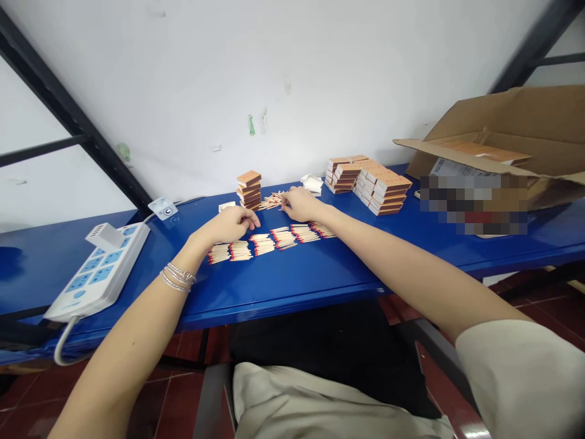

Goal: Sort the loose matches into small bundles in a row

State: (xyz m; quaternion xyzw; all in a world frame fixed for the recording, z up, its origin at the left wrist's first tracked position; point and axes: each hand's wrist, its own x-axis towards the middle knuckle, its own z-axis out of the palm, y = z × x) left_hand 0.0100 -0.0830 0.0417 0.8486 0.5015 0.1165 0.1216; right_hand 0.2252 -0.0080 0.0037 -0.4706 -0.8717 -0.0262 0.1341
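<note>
My left hand (235, 223) hovers over the blue table, just behind the left bundles of red-tipped matches (240, 250). Its fingers are loosely bent and apart, with nothing visible in them. My right hand (299, 204) is at the heap of loose matches (271, 200), its fingers bent together on the matches at the heap's right side; the fingertips are partly hidden. Several bundles lie in a row in front of both hands, and my right forearm covers the row's right end. Behind my left hand stands a stack of matchboxes (249, 190).
White matchbox trays (311, 183) lie behind my right hand, and another white piece (227, 207) is by my left. Stacked matchboxes (382, 186) stand right of centre. An opened cardboard box (498, 134) is at far right, a power strip (100, 268) at left. A white wall borders the back.
</note>
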